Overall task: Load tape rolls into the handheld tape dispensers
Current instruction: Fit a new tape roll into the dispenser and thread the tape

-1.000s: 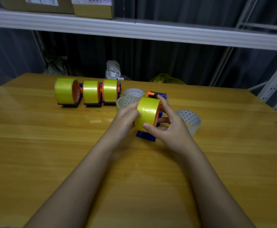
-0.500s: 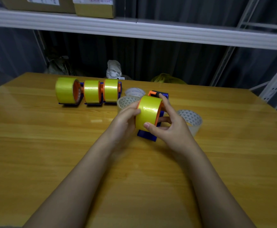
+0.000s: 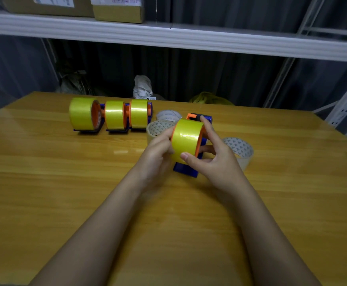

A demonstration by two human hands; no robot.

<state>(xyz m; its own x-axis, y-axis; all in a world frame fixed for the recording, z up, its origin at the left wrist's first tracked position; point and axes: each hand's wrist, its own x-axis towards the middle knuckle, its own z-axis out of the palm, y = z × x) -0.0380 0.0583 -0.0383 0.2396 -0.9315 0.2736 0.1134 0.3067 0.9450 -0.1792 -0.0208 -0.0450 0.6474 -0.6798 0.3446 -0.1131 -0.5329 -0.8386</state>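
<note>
A yellow tape roll (image 3: 186, 139) sits on the orange hub of a blue handheld dispenser (image 3: 186, 169) at the table's middle. My left hand (image 3: 157, 153) grips the roll's left side with fingers curled round it. My right hand (image 3: 211, 159) holds the roll from the right, thumb on its front face and forefinger over the top near the dispenser's orange and black head (image 3: 195, 117). Three more dispensers carrying yellow rolls (image 3: 115, 115) stand in a row at the back left.
Three clear tape rolls lie near my hands: one (image 3: 240, 148) at the right, one (image 3: 158, 127) behind my left hand, one (image 3: 168, 115) further back. The wooden table (image 3: 65, 182) ends at a dark curtain. A white shelf (image 3: 168, 38) with cardboard boxes hangs overhead.
Both hands stay on the yellow roll and dispenser; the grip has hardly shifted. The view has dipped very slightly.
</note>
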